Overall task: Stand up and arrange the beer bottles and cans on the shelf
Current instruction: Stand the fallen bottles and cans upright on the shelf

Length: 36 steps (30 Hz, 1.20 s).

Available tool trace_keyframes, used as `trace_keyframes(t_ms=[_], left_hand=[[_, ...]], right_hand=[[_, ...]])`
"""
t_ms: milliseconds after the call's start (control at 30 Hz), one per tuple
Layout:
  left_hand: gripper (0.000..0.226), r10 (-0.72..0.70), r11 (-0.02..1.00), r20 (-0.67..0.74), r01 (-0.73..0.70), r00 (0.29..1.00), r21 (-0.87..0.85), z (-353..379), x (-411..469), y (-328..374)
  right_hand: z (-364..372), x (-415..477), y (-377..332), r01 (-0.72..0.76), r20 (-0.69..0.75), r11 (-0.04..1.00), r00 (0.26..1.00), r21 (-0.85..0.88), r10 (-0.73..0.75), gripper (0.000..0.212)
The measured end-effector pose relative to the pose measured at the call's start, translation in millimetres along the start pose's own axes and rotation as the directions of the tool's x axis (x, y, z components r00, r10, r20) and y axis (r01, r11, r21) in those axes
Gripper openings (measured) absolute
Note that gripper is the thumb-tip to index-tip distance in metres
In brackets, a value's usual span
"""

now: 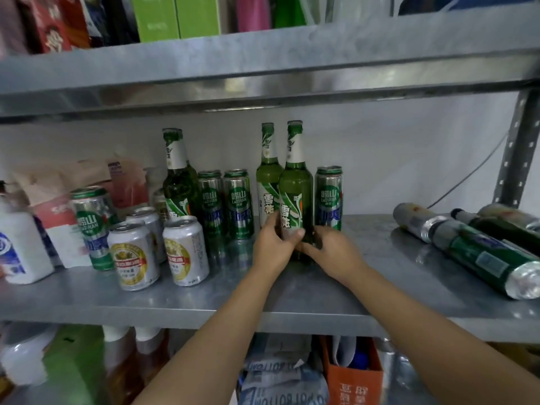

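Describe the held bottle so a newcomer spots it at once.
On the middle metal shelf, find the upright drinks. The green bottle stands just ahead of a paler bottle, left of a tall green can. Only it has the left hand and right hand round its base.

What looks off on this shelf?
Bottles at the right end of the shelf lie on their sides; the rest stand upright. Left hand and right hand grip one upright bottle.
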State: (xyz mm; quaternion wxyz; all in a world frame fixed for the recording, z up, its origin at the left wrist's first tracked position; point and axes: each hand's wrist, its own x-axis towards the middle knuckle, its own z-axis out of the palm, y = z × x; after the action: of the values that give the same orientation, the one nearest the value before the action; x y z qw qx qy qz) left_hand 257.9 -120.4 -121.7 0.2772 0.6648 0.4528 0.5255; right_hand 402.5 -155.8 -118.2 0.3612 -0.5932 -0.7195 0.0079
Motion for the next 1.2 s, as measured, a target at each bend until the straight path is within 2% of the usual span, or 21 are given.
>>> trace_keyframes(t_ms=[133,267,400,600,733,867,1033,1200], left_hand=[[0.064,0.002,1.0,0.052,-0.001,0.999,-0.021,1,1,-7],[0.07,-0.001,0.994,-0.041,0.005,0.999,0.105,5,0,-5],[0.065,0.028,0.963,-0.136,0.01,0.99,0.27,15,-3,9],[0.062,-0.042,0.938,-0.154,0.092,0.987,0.336,30,9,20],[0.063,-0.064,0.906,-0.151,0.121,0.986,0.405,31,19,20],[0.053,-0.034,0.887,-0.174,0.11,0.984,0.448,30,18,8],[0.056,-0.038,0.89,-0.185,0.118,0.982,0.44,31,14,0],[0.057,-0.083,0.88,-0.195,0.164,0.977,0.445,32,17,7]], right_hand=[[3,2,0,-0.019,0.018,1.0,1.0,0.02,0.018,0.039],[8,5,1,-0.065,0.026,0.998,0.998,-0.01,0.065,0.033],[8,9,2,-0.128,-0.003,0.992,0.992,-0.021,0.128,0.029],[6,10,5,-0.191,-0.07,0.98,0.98,-0.064,0.186,0.023],[6,11,4,-0.177,-0.079,0.983,0.982,-0.054,0.173,0.025],[6,11,1,-0.136,-0.084,0.991,0.987,-0.012,0.134,0.026],[8,10,3,-0.089,-0.154,0.995,0.984,0.035,0.093,0.026],[9,11,5,-0.077,-0.139,0.996,0.987,0.051,0.083,0.027]])
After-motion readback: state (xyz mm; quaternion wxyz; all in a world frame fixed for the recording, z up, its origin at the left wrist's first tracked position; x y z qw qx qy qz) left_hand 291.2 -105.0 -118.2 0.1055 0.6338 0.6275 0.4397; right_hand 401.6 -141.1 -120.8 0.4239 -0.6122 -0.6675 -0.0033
